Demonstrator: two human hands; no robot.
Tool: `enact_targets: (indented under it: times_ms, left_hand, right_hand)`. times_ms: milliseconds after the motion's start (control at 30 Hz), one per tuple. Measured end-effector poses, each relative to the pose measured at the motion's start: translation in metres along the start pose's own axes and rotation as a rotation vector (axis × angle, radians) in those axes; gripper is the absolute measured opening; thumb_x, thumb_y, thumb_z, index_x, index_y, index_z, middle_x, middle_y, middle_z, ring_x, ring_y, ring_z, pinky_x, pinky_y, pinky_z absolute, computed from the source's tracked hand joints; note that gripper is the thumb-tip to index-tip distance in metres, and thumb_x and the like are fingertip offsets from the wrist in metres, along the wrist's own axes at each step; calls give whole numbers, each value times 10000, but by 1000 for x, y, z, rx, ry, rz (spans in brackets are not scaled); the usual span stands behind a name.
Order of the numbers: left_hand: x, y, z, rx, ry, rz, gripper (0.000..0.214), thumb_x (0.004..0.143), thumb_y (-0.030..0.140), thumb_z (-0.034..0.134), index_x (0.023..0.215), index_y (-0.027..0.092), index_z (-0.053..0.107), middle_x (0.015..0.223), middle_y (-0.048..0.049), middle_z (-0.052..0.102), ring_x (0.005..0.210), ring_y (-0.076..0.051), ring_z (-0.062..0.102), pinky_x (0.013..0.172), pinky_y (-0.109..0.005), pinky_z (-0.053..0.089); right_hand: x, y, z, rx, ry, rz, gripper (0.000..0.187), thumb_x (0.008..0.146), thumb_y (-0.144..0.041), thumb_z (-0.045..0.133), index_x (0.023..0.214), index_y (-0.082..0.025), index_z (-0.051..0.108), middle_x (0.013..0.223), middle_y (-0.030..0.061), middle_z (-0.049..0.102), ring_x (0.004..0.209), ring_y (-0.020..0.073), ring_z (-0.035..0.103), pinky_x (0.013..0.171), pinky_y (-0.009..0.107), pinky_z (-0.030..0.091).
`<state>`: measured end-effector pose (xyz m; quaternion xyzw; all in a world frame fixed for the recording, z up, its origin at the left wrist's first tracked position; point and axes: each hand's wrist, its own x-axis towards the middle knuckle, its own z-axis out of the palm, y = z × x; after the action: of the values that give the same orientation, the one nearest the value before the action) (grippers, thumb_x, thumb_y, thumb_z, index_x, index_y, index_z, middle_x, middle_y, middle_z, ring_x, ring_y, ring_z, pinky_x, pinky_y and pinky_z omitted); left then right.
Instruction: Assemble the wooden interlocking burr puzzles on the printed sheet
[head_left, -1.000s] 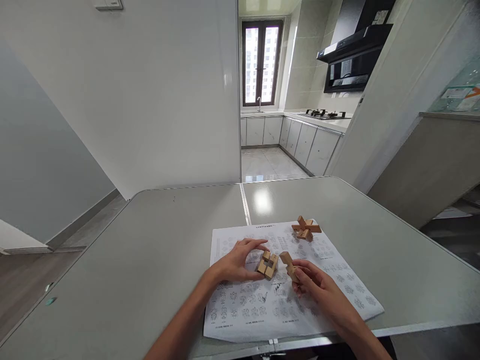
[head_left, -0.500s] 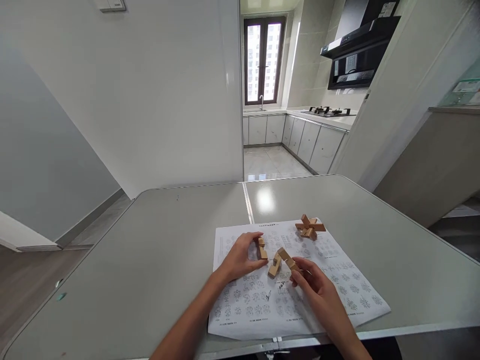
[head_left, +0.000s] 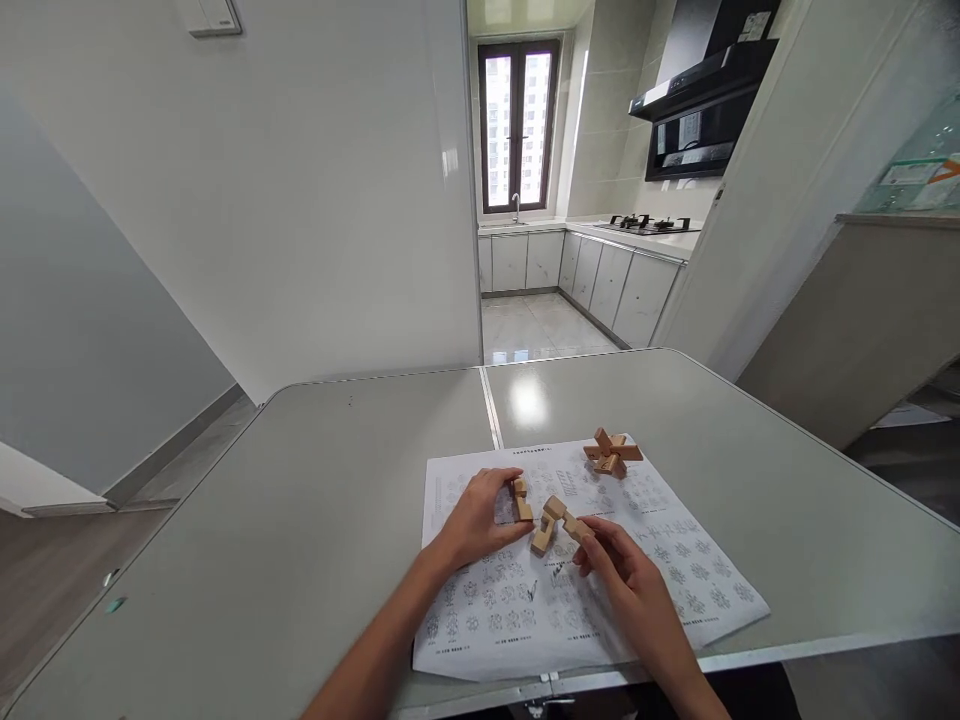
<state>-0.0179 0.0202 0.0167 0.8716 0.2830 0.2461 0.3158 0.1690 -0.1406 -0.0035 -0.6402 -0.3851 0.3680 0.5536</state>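
My left hand (head_left: 480, 515) grips a notched wooden puzzle piece (head_left: 523, 500) upright between thumb and fingers, over the printed sheet. In my right hand (head_left: 622, 570), thumb and fingertips pinch the end of another notched wooden piece (head_left: 571, 522), tilted up to the left. A third wooden piece (head_left: 541, 538) rests on the paper between my hands, partly behind the far end of the right-hand piece; whether the two touch I cannot tell. Farther back, an interlocked wooden burr puzzle (head_left: 613, 453) sits at the sheet's upper right corner.
The white instruction sheet (head_left: 480, 655) with small line drawings lies on a grey-green folding table (head_left: 360, 500). A metal seam (head_left: 490, 408) crosses the tabletop. A small green scrap (head_left: 115, 605) is at the table's left edge. Beyond the table a doorway opens on a kitchen.
The piece in my right hand has turned, so its notches now show differently, its far end near the loose piece. My left hand keeps its hold. The view has shifted slightly.
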Motion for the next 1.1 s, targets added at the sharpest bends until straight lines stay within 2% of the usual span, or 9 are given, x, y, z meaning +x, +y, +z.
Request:
enact_targets:
  times_ms: [100, 233, 367, 567, 733, 1000, 1100]
  left_hand:
    - [0, 1, 0, 15, 1, -5, 685, 781, 305, 855, 1383, 256, 532, 1305, -95, 627, 1228, -307, 605, 1081, -507, 498]
    - [-1, 1, 1, 24, 0, -14, 664, 793, 331, 849, 1370, 256, 529, 1306, -94, 626, 1225, -309, 604, 1064, -509, 509]
    - [-1, 3, 0, 44, -8, -2, 638, 804, 313, 824, 1365, 254, 527, 1315, -98, 623, 1237, -307, 594, 1083, -514, 498]
    - [-4, 9, -1, 148, -13, 124, 673, 815, 256, 757, 1428, 276, 481, 1533, -121, 476, 1445, -344, 407, 1187, -552, 387]
    - [-4, 8, 0, 139, -31, 101, 665, 838, 282, 769, 1432, 287, 470, 1407, -102, 590, 1376, -343, 485, 1130, -552, 441]
    - [-3, 0, 5, 149, 97, 64, 611, 835, 280, 795, 1363, 280, 487, 1319, -91, 631, 1233, -318, 602, 1054, -531, 504]
    - [-3, 1, 5, 163, 118, 66, 624, 835, 266, 798, 1368, 278, 473, 1332, -92, 628, 1239, -314, 598, 1057, -527, 506]
  right_hand:
    - [0, 1, 1, -11, 14, 5, 572, 916, -691, 598, 1221, -210, 658, 930, 59, 734, 859, 249, 684, 847, 357, 539]
    - [-2, 3, 1, -28, 120, 7, 542, 917, -672, 613, 1212, -220, 656, 1134, 94, 740, 920, 261, 709, 882, 379, 549]
    - [-2, 6, -1, 3, 206, 27, 528, 917, -658, 628, 1219, -225, 646, 1207, 102, 740, 1027, 288, 731, 919, 386, 558]
    - [2, 14, -1, -22, 271, 22, 507, 903, -649, 649, 1197, -236, 649, 1263, 106, 726, 1118, 302, 718, 940, 386, 582]
    - [1, 17, 2, -134, 234, -65, 432, 927, -622, 627, 1126, -241, 672, 1240, 105, 713, 1138, 308, 683, 1001, 434, 548]
    - [-2, 13, 4, -271, 198, -153, 386, 958, -615, 583, 1064, -256, 679, 1138, 106, 721, 1079, 322, 667, 953, 457, 535]
    - [-1, 12, 5, -335, 187, -206, 352, 984, -574, 556, 1106, -261, 659, 1185, 108, 690, 1113, 326, 647, 964, 476, 532]
